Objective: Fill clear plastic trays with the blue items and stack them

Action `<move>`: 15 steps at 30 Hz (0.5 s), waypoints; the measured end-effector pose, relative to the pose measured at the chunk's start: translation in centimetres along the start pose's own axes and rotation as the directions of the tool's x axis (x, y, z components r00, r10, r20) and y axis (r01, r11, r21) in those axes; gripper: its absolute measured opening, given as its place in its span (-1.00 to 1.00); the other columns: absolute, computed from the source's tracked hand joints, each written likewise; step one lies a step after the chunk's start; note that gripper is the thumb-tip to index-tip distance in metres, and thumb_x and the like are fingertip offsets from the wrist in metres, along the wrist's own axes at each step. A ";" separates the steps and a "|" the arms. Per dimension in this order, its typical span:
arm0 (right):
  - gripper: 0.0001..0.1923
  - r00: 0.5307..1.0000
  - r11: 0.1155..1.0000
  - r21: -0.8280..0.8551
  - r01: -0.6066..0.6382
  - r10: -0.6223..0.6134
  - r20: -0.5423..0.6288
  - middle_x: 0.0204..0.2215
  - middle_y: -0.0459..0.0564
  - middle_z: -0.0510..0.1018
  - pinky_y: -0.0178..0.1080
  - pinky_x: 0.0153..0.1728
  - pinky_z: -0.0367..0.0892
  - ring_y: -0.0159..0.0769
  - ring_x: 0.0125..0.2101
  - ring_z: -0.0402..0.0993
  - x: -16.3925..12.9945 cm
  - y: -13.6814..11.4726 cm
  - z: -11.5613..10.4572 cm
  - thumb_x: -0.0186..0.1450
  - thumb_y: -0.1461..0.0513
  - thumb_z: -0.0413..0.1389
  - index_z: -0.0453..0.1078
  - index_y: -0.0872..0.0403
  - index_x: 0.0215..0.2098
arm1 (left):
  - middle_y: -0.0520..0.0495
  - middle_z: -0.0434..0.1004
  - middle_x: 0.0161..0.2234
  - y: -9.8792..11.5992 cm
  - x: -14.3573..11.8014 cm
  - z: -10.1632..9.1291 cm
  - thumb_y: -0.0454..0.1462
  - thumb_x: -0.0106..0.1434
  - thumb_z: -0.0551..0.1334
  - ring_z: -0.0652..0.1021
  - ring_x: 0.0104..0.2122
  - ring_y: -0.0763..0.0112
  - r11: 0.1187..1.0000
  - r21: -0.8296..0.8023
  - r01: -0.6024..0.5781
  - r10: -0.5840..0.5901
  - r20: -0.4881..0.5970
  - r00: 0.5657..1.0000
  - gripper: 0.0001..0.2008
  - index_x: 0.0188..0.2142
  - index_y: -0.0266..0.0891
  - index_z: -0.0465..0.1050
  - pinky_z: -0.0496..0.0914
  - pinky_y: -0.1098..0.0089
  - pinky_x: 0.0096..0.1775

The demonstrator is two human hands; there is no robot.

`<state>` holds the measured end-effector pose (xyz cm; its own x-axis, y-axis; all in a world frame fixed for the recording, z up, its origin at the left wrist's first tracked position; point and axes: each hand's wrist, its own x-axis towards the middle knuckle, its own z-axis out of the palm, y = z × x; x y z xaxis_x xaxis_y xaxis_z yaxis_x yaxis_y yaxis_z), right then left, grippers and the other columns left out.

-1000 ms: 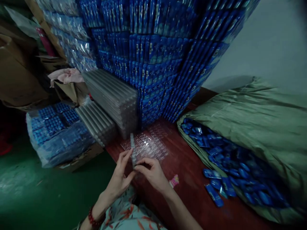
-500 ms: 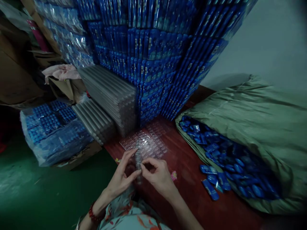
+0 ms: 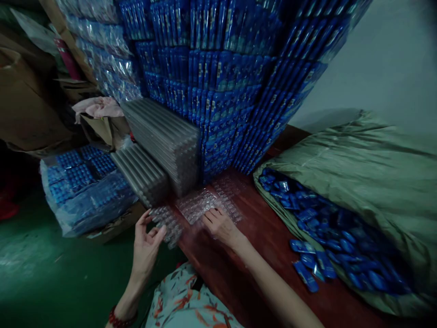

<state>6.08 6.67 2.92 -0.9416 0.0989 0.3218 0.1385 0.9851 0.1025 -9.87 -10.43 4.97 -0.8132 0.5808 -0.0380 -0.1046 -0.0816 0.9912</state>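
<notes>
We see the laying-out step: a clear blister tray is held at the near left edge of the red desk, beside a second clear tray lying flat on the desktop. The left hand is raised palm-inward off the desk edge, thumb and fingers pinching the near rim of the first tray, its wrist, which wears a red bead bracelet, bent upward. The right hand reaches forward with a nearly straight forearm, fingers loosely spread and resting flat on the near edge of the second tray. In our judgement, the next move calls for squaring the pinched tray fully onto the desk, which needs a light grip, since the thin plastic probably flexes. Behind the trays stand grey stacks of nested trays and a wall of blue packaged cards. To the right, an open green sack spills small blue packets onto the desk, well apart from both hands.
</notes>
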 end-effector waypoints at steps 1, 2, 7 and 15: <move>-0.81 1.000 1.000 -0.009 -0.009 0.009 0.011 -0.37 0.03 0.46 -0.16 -0.17 0.19 -0.24 -0.29 0.31 -0.2 0.1 0.9 0.33 0.36 -0.07 0.38 0.12 -0.27 | -0.06 0.19 0.01 -0.1 -0.1 0.0 -0.11 0.03 0.35 0.47 -0.33 0.57 1.000 -0.005 0.004 -0.004 -0.037 0.999 -0.36 0.07 -0.04 0.16 0.42 0.53 -0.32; -0.82 0.999 0.999 -0.012 -0.031 0.032 0.024 -0.35 0.03 0.46 -0.16 -0.15 0.19 -0.24 -0.27 0.31 -0.4 0.2 1.6 0.33 0.35 -0.06 0.38 0.12 -0.26 | -0.06 0.19 0.00 -0.2 -0.3 0.0 -0.11 0.02 0.35 0.46 -0.34 0.57 1.000 -0.009 0.010 -0.010 -0.058 0.998 -0.36 0.07 -0.04 0.15 0.41 0.54 -0.35; -0.75 0.964 0.979 0.058 -0.198 0.183 0.191 -0.23 0.05 0.47 -0.12 -0.10 0.18 -0.22 -0.19 0.33 -1.8 -0.3 2.3 0.25 0.41 0.01 0.38 0.07 -0.16 | -0.06 0.19 0.01 0.5 -1.8 1.1 -0.14 0.07 0.33 0.44 -0.38 0.60 1.000 -0.005 -0.019 0.019 0.032 0.999 -0.38 0.10 -0.01 0.14 0.41 0.53 -0.36; -0.72 0.789 0.604 0.693 -0.394 0.608 -0.082 -0.22 0.01 0.50 -0.20 -0.15 0.29 -0.28 -0.21 0.39 -1.4 -2.4 -1.9 0.28 0.33 -0.03 0.36 0.04 -0.07 | -0.08 0.19 0.07 1.2 -3.1 3.9 -0.22 0.18 0.25 0.44 -0.24 0.51 0.982 0.103 -0.161 0.139 0.192 0.971 -0.37 0.20 0.03 0.04 0.40 0.46 -0.18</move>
<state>7.64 3.87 4.03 -0.6339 0.6659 0.3935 0.2419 0.6539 -0.7169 -5.28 -9.17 6.76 -0.6948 0.7082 0.1257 0.0872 -0.0905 0.9921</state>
